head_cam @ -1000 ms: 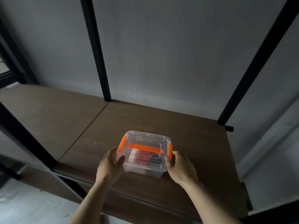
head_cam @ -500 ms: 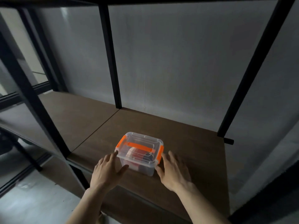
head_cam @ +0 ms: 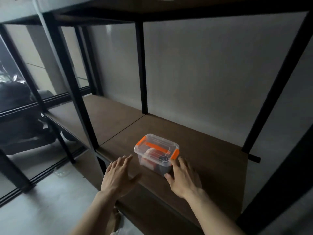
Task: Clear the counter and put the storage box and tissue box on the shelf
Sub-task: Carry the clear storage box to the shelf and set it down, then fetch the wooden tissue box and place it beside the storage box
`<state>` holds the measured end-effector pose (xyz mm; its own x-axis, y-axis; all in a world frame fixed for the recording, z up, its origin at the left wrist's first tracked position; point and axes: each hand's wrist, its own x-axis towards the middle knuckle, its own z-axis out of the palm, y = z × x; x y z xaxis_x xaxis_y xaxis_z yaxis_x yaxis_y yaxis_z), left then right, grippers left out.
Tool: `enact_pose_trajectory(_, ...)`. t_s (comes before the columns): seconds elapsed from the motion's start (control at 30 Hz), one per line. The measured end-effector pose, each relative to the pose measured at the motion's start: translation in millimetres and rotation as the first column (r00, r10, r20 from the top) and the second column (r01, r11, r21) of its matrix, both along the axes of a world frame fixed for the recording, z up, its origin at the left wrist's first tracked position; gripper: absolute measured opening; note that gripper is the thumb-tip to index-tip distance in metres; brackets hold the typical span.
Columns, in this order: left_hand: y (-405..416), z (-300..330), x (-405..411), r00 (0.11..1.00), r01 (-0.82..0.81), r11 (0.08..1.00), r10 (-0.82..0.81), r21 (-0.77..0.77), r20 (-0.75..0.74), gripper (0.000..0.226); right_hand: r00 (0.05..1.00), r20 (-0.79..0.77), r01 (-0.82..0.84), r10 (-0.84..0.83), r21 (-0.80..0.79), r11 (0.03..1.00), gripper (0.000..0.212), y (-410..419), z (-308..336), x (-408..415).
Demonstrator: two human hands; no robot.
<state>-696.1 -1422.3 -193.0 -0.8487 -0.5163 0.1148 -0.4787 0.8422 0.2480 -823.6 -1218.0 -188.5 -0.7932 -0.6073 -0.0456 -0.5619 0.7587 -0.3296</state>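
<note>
Shelf point(head_cam: 211, 141) of brown wood in a black metal frame carries the storage box point(head_cam: 156, 152), a clear box with orange latches, near the front edge. Left hand point(head_cam: 118, 177) hovers just left of the box, fingers spread, apart from it. Right hand point(head_cam: 183, 178) sits at the box's right front corner, fingers spread; contact unclear.

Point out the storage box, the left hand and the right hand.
storage box point(head_cam: 156, 150): head view, clear lid.
left hand point(head_cam: 117, 178): head view, back of hand.
right hand point(head_cam: 183, 179): head view, back of hand.
</note>
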Motion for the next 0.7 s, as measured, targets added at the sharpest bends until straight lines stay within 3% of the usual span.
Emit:
enact_pose_trajectory(0.43, -28, -1, 78, 0.992, -0.126, 0.99, 0.127, 0.066, -0.019, 0.092, 0.993, -0.051, -0.107, 0.11, 0.055, 0.993, 0.066, -46, 10, 57)
enact_pose_trajectory(0.7, -51, -21, 180, 0.947, -0.318, 0.934, 0.32, 0.165, 0.011, 0.092, 0.951, -0.009, -0.304, 0.308, 0.117, 0.945, 0.068, -104, 6, 124)
